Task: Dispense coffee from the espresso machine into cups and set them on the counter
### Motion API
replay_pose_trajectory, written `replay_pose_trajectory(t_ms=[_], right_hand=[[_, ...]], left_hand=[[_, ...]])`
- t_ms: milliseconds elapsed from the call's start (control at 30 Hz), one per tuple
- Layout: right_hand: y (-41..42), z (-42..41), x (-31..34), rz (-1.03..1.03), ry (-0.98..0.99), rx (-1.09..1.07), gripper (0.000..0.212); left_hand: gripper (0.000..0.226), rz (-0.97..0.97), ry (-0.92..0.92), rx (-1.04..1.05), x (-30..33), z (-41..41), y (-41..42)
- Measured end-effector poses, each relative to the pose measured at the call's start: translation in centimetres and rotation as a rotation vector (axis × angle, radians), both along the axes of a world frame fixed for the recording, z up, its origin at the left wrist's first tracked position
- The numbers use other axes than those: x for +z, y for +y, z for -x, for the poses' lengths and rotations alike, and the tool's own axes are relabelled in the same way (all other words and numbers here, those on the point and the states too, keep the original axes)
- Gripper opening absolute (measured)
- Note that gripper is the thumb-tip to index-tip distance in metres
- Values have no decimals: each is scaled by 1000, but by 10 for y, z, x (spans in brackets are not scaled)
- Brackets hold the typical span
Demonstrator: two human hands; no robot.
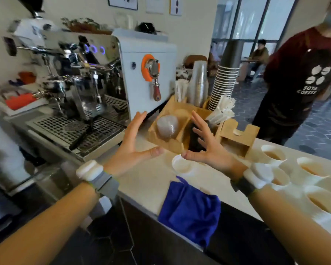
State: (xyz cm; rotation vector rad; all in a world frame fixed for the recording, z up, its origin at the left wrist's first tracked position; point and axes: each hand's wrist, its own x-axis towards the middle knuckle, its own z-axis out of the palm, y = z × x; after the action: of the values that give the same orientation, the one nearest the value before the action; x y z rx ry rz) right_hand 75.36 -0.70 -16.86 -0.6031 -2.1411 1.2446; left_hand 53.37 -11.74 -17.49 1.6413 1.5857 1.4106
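1. Café bar: pale table (147, 180) is running from centre toward 4 o'clock; espresso machine (75, 79) is sitting at 10 o'clock, blurred.
2. Left hand (134, 144) and right hand (204, 148) are hovering palms facing, fingers spread, gripping nothing.
3. Empty-looking white cup (182, 166) is standing upright, mouth up, long axis vertical, just below the right thumb at 6 o'clock; right hand is nearer.
4. Filled cups (273, 154) are clustering at 3 o'clock on the table.
5. Judgement: next cup is needing carrying toward 10 o'clock, to the machine's drip tray (69, 129).
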Motion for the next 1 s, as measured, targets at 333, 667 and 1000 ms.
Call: replay_pose_trajectory(t_ms=[333, 667, 1000], right_hand=[[-61, 180, -13, -85, -11, 200, 96], [-102, 342, -19, -30, -56, 477, 95], [-114, 530, -21, 71, -22, 589, 99]], left_hand=[[99, -6, 26, 280, -5, 136, -105], [100, -47, -75, 503, -22, 253, -174], [92, 26, -80, 602, -20, 412, -183]])
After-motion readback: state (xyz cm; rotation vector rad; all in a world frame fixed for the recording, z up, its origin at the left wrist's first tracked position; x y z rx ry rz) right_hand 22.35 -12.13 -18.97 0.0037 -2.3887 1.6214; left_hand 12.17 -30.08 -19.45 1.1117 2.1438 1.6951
